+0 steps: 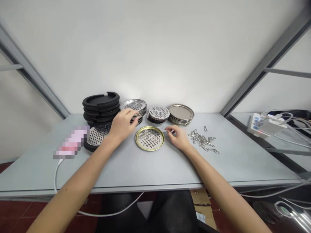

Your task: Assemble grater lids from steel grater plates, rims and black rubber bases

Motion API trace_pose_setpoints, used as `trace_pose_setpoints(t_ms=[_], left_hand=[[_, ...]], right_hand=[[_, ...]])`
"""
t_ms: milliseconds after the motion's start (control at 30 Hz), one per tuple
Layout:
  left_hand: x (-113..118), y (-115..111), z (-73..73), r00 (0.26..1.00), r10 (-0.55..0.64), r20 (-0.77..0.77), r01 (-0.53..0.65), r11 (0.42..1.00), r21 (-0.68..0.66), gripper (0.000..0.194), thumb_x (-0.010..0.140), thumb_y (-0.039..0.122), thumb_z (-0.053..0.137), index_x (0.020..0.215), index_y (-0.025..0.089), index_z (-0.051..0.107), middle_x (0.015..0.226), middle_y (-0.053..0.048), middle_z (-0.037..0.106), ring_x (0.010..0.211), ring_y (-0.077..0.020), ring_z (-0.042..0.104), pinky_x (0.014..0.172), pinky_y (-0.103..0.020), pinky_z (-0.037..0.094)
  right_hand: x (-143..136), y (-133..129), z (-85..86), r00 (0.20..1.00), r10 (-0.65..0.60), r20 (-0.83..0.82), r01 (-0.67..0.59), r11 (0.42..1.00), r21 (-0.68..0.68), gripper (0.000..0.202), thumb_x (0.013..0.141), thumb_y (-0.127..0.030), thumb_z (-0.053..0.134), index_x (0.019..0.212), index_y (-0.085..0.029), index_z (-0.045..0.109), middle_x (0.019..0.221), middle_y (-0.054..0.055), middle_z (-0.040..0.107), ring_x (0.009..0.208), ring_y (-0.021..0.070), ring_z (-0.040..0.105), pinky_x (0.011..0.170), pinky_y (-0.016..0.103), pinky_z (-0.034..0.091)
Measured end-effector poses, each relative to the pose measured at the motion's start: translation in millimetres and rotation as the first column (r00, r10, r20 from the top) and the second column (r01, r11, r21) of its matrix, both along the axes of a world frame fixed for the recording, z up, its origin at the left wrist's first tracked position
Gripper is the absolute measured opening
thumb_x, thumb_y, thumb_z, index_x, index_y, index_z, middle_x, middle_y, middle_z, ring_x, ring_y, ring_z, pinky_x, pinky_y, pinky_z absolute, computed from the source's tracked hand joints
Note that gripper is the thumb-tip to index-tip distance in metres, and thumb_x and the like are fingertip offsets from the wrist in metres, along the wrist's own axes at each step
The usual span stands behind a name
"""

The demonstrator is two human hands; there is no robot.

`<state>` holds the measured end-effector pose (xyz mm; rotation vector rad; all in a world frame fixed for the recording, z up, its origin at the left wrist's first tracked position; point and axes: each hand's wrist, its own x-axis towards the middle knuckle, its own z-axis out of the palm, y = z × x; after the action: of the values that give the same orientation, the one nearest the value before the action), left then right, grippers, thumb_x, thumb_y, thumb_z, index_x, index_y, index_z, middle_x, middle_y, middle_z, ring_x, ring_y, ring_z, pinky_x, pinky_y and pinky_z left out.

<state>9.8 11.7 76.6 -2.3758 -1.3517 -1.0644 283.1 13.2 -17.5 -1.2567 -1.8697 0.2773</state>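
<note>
My left hand (124,124) is over the table in front of a stack of silver perforated discs (133,105), its thumb and fingers apart with nothing between them. A gold-rimmed perforated disc (150,138) lies flat between my hands, touched by neither. Just right of that disc, my right hand (177,136) has its fingers curled towards the thumb; whether it holds anything small is hidden. Behind are a smaller stack of perforated plates (159,113) and a stack of plain round lids (181,112). Small metal clips (202,140) lie scattered to the right.
Black rings (101,105) are stacked at the back left, with a perforated disc in a black ring (96,136) before them. A blurred pink device (73,142) with a white cable lies at left. A power strip (257,124) with cables is far right, past a metal frame.
</note>
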Motion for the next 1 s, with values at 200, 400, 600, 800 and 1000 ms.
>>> trace_pose_setpoints(t_ms=[200, 400, 600, 800, 1000], left_hand=[[-8, 34, 24.1, 0.959, 0.121, -0.257, -0.154, 0.982, -0.112, 0.022, 0.087, 0.023, 0.057, 0.104, 0.020, 0.071, 0.108, -0.006, 0.070, 0.100, -0.0262, 0.064, 0.083, -0.035, 0.050], [-3, 41, 12.0, 0.914, 0.176, -0.365, -0.210, 0.976, -0.058, 0.026, 0.087, 0.017, 0.048, 0.099, 0.021, 0.072, 0.100, -0.006, 0.072, 0.093, -0.0241, 0.066, 0.075, -0.032, 0.049], [-1, 43, 12.3, 0.895, 0.198, -0.400, -0.230, 0.972, -0.035, 0.024, 0.086, 0.016, 0.049, 0.092, 0.020, 0.071, 0.092, -0.008, 0.072, 0.088, -0.0256, 0.066, 0.072, -0.034, 0.046], [-2, 45, 12.1, 0.894, 0.181, -0.410, -0.191, 0.981, 0.017, 0.020, 0.086, 0.014, 0.050, 0.091, 0.016, 0.069, 0.093, -0.010, 0.071, 0.093, -0.0279, 0.064, 0.075, -0.036, 0.045], [-3, 45, 13.0, 0.911, 0.157, -0.382, -0.125, 0.986, 0.110, 0.024, 0.090, 0.012, 0.044, 0.095, 0.015, 0.068, 0.096, -0.012, 0.070, 0.095, -0.0287, 0.062, 0.078, -0.039, 0.044]], right_hand=[[0, 0, 3.4, 1.000, -0.001, -0.017, 0.001, 1.000, 0.009, 0.021, 0.087, -0.023, 0.049, 0.087, -0.018, 0.069, 0.089, 0.008, 0.072, 0.074, 0.0182, 0.063, 0.067, 0.030, 0.051], [-3, -3, 4.3, 0.999, 0.049, -0.011, -0.049, 0.999, -0.006, 0.022, 0.090, -0.026, 0.048, 0.088, -0.019, 0.069, 0.085, 0.006, 0.071, 0.076, 0.0184, 0.063, 0.063, 0.028, 0.049], [-4, -4, 5.3, 0.999, 0.049, -0.020, -0.049, 0.999, -0.013, 0.021, 0.091, -0.025, 0.049, 0.089, -0.019, 0.069, 0.087, 0.007, 0.071, 0.077, 0.0186, 0.063, 0.065, 0.029, 0.048], [-4, -6, 5.3, 0.998, 0.067, -0.012, -0.067, 0.998, -0.007, 0.021, 0.090, -0.023, 0.048, 0.090, -0.019, 0.069, 0.088, 0.006, 0.072, 0.078, 0.0187, 0.064, 0.067, 0.030, 0.048], [-5, -7, 7.0, 0.997, 0.082, -0.001, -0.082, 0.996, -0.020, 0.020, 0.088, -0.020, 0.049, 0.090, -0.019, 0.069, 0.089, 0.006, 0.073, 0.079, 0.0187, 0.065, 0.069, 0.030, 0.050]])
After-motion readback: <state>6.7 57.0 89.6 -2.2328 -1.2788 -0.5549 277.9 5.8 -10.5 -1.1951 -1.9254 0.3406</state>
